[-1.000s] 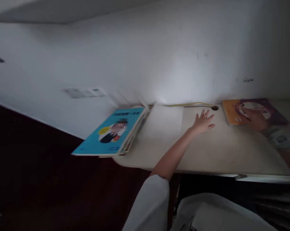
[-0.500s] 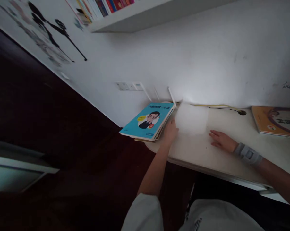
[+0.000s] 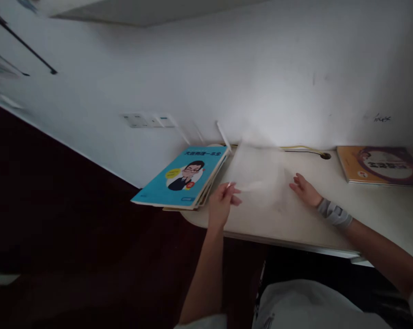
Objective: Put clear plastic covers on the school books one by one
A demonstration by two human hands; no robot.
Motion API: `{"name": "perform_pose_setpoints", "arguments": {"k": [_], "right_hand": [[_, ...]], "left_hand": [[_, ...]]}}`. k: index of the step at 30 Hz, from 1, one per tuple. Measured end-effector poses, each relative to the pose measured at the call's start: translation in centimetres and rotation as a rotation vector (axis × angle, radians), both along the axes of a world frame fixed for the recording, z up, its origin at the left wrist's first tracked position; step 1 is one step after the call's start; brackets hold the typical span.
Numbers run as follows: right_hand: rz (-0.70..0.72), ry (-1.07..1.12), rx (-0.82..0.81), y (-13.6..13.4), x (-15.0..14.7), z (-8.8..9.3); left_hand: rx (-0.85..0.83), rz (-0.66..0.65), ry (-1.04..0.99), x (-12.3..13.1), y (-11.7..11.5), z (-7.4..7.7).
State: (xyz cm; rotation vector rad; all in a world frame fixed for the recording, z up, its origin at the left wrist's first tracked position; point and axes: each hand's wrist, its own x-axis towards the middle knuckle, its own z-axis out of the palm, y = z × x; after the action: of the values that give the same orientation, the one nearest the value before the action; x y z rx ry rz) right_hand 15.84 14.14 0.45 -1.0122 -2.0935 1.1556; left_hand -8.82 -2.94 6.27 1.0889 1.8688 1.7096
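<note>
A thin translucent sheet [image 3: 256, 169], pale and blurred, lies over or just above the white desk. At its lower left corner my left hand [image 3: 222, 203] is closed, thumb and forefinger pinching the edge. My right hand [image 3: 306, 191] hovers beside the sheet's right side, fingers apart and holding nothing; a grey band [image 3: 335, 212] circles its wrist. Left of my left hand is a stack topped by a blue book [image 3: 182, 178] with a cartoon figure on its cover. Whether the sheet is one layer or a sleeve I cannot tell.
An orange book [image 3: 381, 165] lies on the desk [image 3: 316, 233] at the right, near a cable hole [image 3: 325, 156] with a yellow cable. White antennas [image 3: 223, 136] rise behind the blue book. Wall sockets [image 3: 141, 120] and a shelf [image 3: 141, 11] are on the wall.
My left hand has come away from the stack's side and now pinches the sheet's corner, which looks slightly lifted. The view has shifted right; my right hand stays near the sheet.
</note>
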Motion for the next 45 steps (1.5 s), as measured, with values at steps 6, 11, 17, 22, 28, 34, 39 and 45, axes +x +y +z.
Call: {"name": "perform_pose_setpoints", "arguments": {"k": [6,11,17,22,28,34,39,45], "right_hand": [[-0.108,0.346,-0.731,-1.9,6.2,2.9],[-0.082,0.276,-0.812,-3.0,13.0,3.8],[-0.221,0.064,-0.577,-2.9,16.3,3.2],[-0.227,0.063,-0.488,-3.1,16.2,2.5],[-0.229,0.095,-0.462,-3.4,16.2,2.1],[-0.229,0.071,-0.369,-3.5,16.3,2.2],[-0.297,-0.037,-0.113,-2.8,17.5,3.2],[-0.36,-0.217,-0.109,-2.0,19.3,3.7]], "left_hand": [[0.073,-0.025,-0.443,4.9,-2.0,-3.2],[-0.226,-0.115,-0.087,8.2,-2.0,-5.1],[-0.272,-0.439,0.802,14.2,-0.5,-4.0],[-0.325,-0.92,1.011,19.8,0.8,-4.8],[-0.322,-0.924,0.942,20.4,1.8,-6.1],[-0.238,-0.857,0.476,19.4,1.1,-5.6],[-0.011,-0.366,-0.156,16.7,-0.7,-5.5],[0.269,0.068,-0.807,11.1,-4.1,-7.0]]}}
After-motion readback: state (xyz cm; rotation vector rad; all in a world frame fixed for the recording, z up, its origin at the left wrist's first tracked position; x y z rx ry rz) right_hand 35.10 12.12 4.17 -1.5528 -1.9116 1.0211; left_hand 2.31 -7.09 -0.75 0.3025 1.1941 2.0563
